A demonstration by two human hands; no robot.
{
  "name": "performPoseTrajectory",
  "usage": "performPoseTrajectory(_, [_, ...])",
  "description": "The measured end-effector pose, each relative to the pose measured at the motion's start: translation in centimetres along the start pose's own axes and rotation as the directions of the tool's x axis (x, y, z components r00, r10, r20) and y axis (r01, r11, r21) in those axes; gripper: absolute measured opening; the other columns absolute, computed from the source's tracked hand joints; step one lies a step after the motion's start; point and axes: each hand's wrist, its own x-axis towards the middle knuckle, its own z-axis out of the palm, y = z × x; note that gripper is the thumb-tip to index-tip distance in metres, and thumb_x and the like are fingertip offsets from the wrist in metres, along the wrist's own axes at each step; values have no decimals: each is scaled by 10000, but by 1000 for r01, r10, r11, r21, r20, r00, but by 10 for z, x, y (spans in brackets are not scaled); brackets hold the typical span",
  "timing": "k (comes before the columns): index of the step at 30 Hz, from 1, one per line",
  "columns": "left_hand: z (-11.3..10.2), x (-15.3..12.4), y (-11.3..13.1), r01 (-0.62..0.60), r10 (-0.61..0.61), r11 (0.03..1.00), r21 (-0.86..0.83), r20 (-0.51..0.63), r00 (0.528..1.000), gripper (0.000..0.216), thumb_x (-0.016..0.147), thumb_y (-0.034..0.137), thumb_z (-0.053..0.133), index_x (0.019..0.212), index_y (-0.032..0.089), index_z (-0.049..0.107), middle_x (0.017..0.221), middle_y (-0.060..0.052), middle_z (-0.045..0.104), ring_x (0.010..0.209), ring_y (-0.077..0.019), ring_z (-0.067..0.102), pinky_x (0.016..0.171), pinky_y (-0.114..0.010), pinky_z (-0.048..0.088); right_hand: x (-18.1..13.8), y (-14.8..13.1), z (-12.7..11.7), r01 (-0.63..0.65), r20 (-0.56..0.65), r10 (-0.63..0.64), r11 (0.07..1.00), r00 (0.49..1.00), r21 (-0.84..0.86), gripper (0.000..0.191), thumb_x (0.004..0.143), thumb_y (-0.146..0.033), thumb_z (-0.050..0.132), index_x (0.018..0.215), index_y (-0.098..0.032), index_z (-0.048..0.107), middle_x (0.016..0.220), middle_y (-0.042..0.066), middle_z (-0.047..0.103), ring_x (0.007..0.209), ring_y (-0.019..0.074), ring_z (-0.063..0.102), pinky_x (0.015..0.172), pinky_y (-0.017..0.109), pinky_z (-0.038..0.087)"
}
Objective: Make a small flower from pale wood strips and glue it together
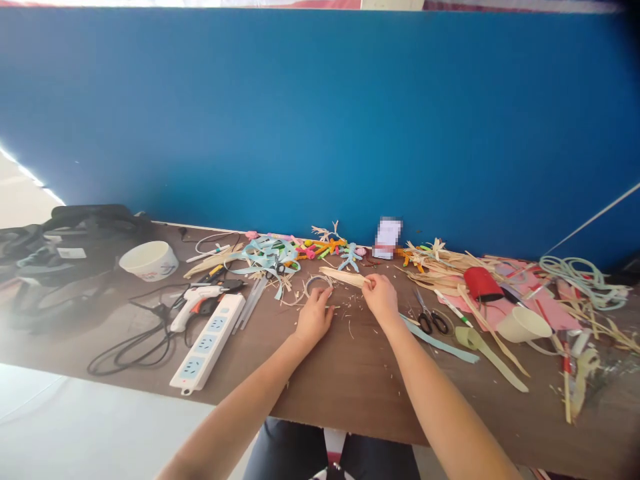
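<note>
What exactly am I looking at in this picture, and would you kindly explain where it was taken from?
There is no machine here, only one person's two bare hands. The single picture comes from a camera worn on the head, looking forward and down, so the forearms reach in from the bottom.

The right hand holds a pale, flat strip by one end. The left hand is at a ring-shaped item; whether it grips anything is unclear.

On the brown table, a white tub, a glue gun and a power strip lie to the left. To the right are scissors, a red cylindrical item and a cream cup. A blue panel stands behind.
</note>
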Motion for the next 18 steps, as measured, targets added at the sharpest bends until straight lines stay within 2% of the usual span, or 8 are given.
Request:
performPoseTrajectory(4, [-7,14,14,-172,166,984,-33,-153,974,471,741,215,493,1203,178,406,1144,-119,450,1039,-232,425,834,-352,399,-37,9,-13,30,-46,-13,920,999,390,134,695,-271,521,771,-181,584,629,4,526,597,151,500,578,258,378])
performPoseTrajectory(6, [-11,19,22,-250,240,966,-60,-134,961,323,747,211,489,1067,181,530,1019,-104,536,946,-220,465,803,-351,401,-57,13,-22,-48,47,24,786,999,616,145,684,-307,551,749,-179,570,564,-23,484,498,120,448,497,238,355])
performPoseTrajectory(8, [-16,20,31,-281,268,948,-147,-102,958,183,766,214,466,877,180,608,839,-81,590,839,-198,492,757,-334,404,-73,18,-34,-167,161,62,578,985,799,185,691,-350,562,763,-180,550,529,-48,440,396,76,352,404,209,287])
performPoseTrajectory(10, [-21,17,43,-212,199,928,-307,-75,977,166,768,250,472,752,171,617,731,-65,597,761,-178,503,714,-313,402,-85,21,-49,-221,213,59,342,975,914,251,729,-418,517,818,-185,540,551,-53,428,359,51,288,358,193,227])
performPoseTrajectory(12, [-25,13,57,-27,42,837,-546,14,999,196,754,304,495,704,154,611,670,-46,587,669,-151,509,643,-279,402,-92,21,-60,-195,194,24,191,981,962,333,757,-469,464,923,-189,538,674,-14,489,407,57,361,363,192,261])
performPoseTrajectory(13, [-27,12,64,100,-49,726,-680,93,994,218,748,332,501,715,144,607,652,-37,582,613,-133,505,594,-258,397,-93,19,-63,-192,196,-7,173,981,966,359,757,-471,467,967,-189,535,757,12,517,462,69,418,381,195,297])
performPoseTrajectory(15, [-29,10,75,283,-125,450,-847,254,959,254,730,372,518,750,132,599,637,-24,576,560,-108,498,547,-233,387,-95,12,-63,-233,258,-80,238,963,943,363,718,-425,547,990,-184,535,848,42,546,547,90,477,406,195,337])
performPoseTrajectory(18, [-28,9,82,377,-180,203,-904,344,921,250,670,362,588,738,122,591,615,-7,556,528,-85,481,532,-215,380,-94,-2,-49,-290,341,-84,360,936,887,283,649,-313,637,877,-174,543,685,-1,559,470,75,447,373,178,305])
